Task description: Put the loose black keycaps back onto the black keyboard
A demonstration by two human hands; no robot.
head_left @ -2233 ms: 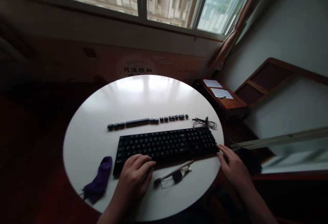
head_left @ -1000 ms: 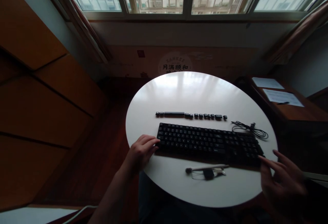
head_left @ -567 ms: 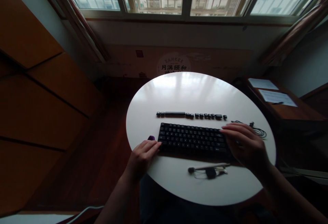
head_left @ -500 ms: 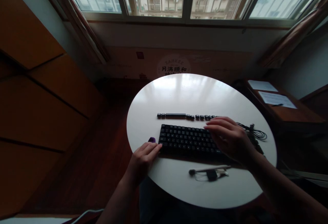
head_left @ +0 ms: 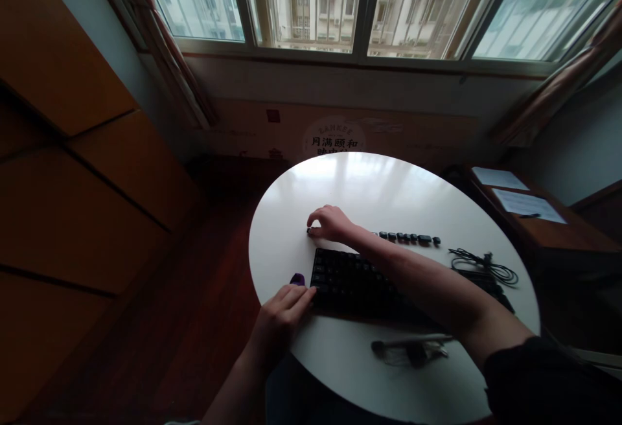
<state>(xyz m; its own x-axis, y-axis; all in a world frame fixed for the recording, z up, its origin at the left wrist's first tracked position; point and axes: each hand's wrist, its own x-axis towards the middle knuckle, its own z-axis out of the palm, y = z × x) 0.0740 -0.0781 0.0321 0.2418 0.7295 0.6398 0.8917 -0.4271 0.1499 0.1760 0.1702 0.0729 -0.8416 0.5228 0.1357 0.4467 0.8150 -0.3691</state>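
A black keyboard (head_left: 335, 282) lies on the white round table, its right part hidden behind my right forearm. My left hand (head_left: 286, 311) grips its left front corner, fingertips on the edge and thumb out of sight. Beyond the keyboard, my right hand (head_left: 330, 223) reaches across to the left end of a row of loose black keycaps (head_left: 406, 238). Thumb and index finger are closed in a pinch on a small black keycap (head_left: 310, 231) there. The hand and forearm cover the left part of the row. A small purple object (head_left: 297, 279) rests beside my left fingers.
A coiled black cable (head_left: 490, 268) sits at the table's (head_left: 350, 182) right side, near dark parts. Blurred thin tools (head_left: 413, 350) lie near the front edge. A wooden side table (head_left: 549, 234) with papers stands at right, and an orange cabinet (head_left: 87, 218) at left.
My right hand has moved left from above the keyboard's right part to the left end of the keycap row, now pinching there. The left hand stays at the keyboard corner. The view has shifted slightly.
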